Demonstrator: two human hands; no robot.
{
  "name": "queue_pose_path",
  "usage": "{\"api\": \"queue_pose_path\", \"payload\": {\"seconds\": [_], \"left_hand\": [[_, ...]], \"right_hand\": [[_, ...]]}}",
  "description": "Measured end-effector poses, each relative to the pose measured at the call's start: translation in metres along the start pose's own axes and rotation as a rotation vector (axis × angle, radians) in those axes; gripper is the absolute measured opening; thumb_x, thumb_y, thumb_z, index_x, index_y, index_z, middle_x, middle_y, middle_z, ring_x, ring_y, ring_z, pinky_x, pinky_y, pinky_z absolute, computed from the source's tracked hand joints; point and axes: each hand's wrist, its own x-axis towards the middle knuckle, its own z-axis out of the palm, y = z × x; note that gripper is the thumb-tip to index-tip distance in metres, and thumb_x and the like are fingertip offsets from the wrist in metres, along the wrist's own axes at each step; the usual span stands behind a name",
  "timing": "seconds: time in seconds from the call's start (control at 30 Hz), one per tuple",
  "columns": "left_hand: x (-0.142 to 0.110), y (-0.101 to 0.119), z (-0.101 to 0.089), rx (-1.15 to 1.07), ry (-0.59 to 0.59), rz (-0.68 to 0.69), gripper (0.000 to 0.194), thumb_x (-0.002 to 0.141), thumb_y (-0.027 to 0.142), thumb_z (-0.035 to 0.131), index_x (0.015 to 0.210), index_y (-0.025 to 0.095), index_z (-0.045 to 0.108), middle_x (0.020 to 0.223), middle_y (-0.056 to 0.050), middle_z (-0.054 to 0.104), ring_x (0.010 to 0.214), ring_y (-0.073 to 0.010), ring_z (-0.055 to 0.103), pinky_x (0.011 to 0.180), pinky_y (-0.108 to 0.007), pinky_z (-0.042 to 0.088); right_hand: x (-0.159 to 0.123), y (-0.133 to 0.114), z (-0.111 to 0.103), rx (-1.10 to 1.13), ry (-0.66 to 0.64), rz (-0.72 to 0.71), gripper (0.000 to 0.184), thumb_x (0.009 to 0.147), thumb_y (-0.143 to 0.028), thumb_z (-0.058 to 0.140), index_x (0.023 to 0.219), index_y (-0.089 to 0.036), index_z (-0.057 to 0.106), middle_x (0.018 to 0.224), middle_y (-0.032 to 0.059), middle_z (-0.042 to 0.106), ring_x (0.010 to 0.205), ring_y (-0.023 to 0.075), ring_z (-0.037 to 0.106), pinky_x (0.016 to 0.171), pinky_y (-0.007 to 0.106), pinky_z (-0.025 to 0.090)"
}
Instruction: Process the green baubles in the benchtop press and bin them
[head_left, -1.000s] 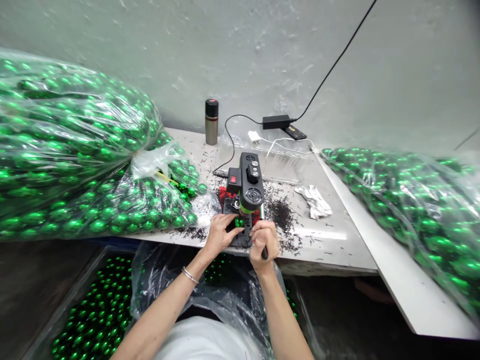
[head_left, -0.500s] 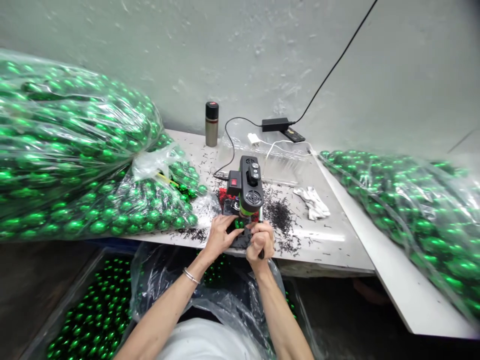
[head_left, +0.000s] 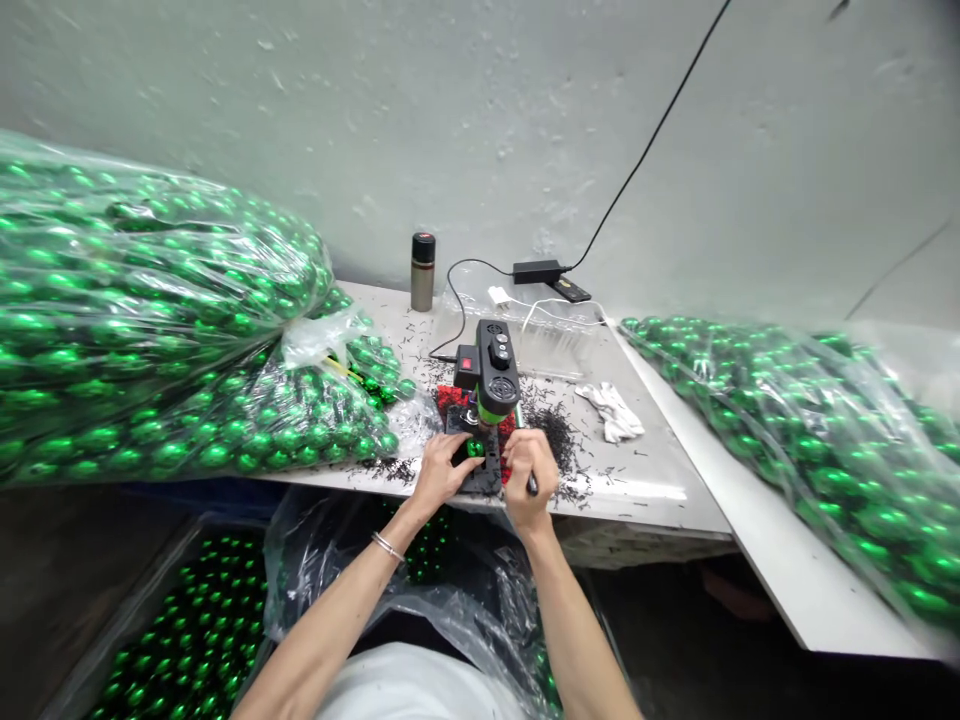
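A small black bench press machine (head_left: 496, 375), with a red switch on its side box, stands near the table's front edge. Thumb and fingers of my left hand (head_left: 437, 470) pinch a shiny green ball (head_left: 475, 448) beneath the machine's head, over its black base (head_left: 480, 480). At the machine's right side my right hand (head_left: 529, 468) is wrapped round a black lever handle (head_left: 532, 485), whose end points toward me. The lower tip of the machine's head is partly hidden, so I cannot tell whether it touches the ball.
Clear bags of green balls (head_left: 187, 310) lie at left and right. Dark slivers (head_left: 551, 430) litter the table around the machine. Behind are a flask (head_left: 423, 272), a power adapter (head_left: 540, 271) and a white glove (head_left: 613, 410). A bin of green balls (head_left: 187, 620) sits below, left.
My right hand has swung the lever handle; its end now points more toward me instead of down. The left hand keeps the ball in place. The view has shifted slightly.
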Motion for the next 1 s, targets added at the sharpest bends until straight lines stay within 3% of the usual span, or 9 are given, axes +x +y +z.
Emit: {"api": "queue_pose_path", "payload": {"seconds": [0.1,0.23,0.3,0.37,0.47,0.57,0.73,0.9,1.0], "left_hand": [[-0.019,0.004,-0.01,0.03,0.028,0.044,0.034,0.089,0.04,0.067,0.118,0.022,0.066,0.108,-0.01,0.073,0.104,-0.0273,0.065,0.096,-0.047,0.049],[-0.033,0.006,-0.037,0.149,-0.005,0.15,0.056,0.085,0.048,0.07,0.132,0.02,0.058,0.128,-0.015,0.064,0.118,-0.0316,0.059,0.099,-0.048,0.047],[-0.019,0.003,-0.054,0.235,0.015,0.124,0.045,0.089,0.043,0.065,0.127,0.02,0.061,0.129,-0.015,0.064,0.12,-0.0311,0.057,0.1,-0.048,0.046],[0.007,-0.004,-0.07,0.351,0.028,0.0,0.02,0.094,0.028,0.056,0.106,0.018,0.069,0.116,-0.014,0.068,0.113,-0.0295,0.06,0.098,-0.045,0.045],[0.05,-0.017,-0.087,0.49,-0.014,-0.218,0.023,0.09,0.008,0.05,0.072,0.016,0.062,0.085,-0.014,0.067,0.093,-0.0296,0.063,0.088,-0.043,0.046],[0.08,-0.028,-0.087,0.485,0.004,-0.25,0.017,0.088,0.006,0.053,0.075,0.016,0.058,0.084,-0.012,0.062,0.092,-0.0292,0.061,0.087,-0.042,0.046],[0.099,-0.036,-0.068,0.405,0.005,-0.275,0.011,0.086,0.011,0.063,0.083,0.016,0.054,0.087,-0.007,0.058,0.091,-0.0267,0.063,0.086,-0.038,0.048],[0.1,-0.037,-0.069,0.323,-0.012,-0.29,0.013,0.078,0.01,0.07,0.077,0.017,0.059,0.077,-0.005,0.063,0.081,-0.025,0.067,0.078,-0.035,0.052],[0.086,-0.029,-0.079,-0.021,-0.036,-0.383,0.018,0.081,0.026,0.072,0.095,0.016,0.068,0.088,-0.008,0.071,0.082,-0.0231,0.069,0.076,-0.034,0.055]], "right_hand": [[0.022,-0.016,-0.006,0.019,-0.017,0.122,0.031,0.097,-0.016,0.041,0.067,-0.021,0.046,0.073,-0.0002,0.052,0.068,0.0129,0.053,0.064,0.028,0.042],[0.027,-0.021,-0.004,0.031,-0.014,0.145,0.034,0.098,-0.016,0.041,0.065,-0.021,0.045,0.071,-0.0006,0.051,0.069,0.0125,0.052,0.065,0.028,0.041],[0.022,-0.019,-0.001,0.034,0.014,0.153,0.033,0.098,-0.016,0.041,0.065,-0.021,0.046,0.071,-0.0005,0.051,0.068,0.0125,0.052,0.064,0.028,0.041],[0.016,-0.017,0.002,0.034,0.034,0.152,0.033,0.098,-0.015,0.041,0.066,-0.021,0.046,0.07,-0.0006,0.05,0.066,0.0125,0.051,0.062,0.028,0.041],[0.013,-0.015,0.003,0.02,0.036,0.125,0.033,0.097,-0.015,0.041,0.065,-0.021,0.046,0.07,-0.0006,0.051,0.066,0.0127,0.051,0.061,0.028,0.04],[0.013,-0.015,0.003,0.01,0.041,0.108,0.033,0.097,-0.015,0.041,0.065,-0.021,0.047,0.069,-0.0001,0.052,0.065,0.0135,0.052,0.06,0.029,0.041],[0.01,-0.012,0.004,0.034,0.073,0.111,0.029,0.096,-0.014,0.043,0.069,-0.021,0.05,0.069,-0.0001,0.052,0.063,0.0136,0.052,0.057,0.029,0.04],[0.009,-0.011,0.003,0.032,0.046,0.075,0.029,0.096,-0.013,0.042,0.069,-0.021,0.049,0.071,0.0006,0.052,0.065,0.0139,0.052,0.058,0.029,0.041],[0.009,-0.011,0.002,0.033,0.028,0.061,0.029,0.096,-0.011,0.041,0.069,-0.021,0.048,0.071,0.0004,0.052,0.066,0.0134,0.052,0.059,0.029,0.042]]}}
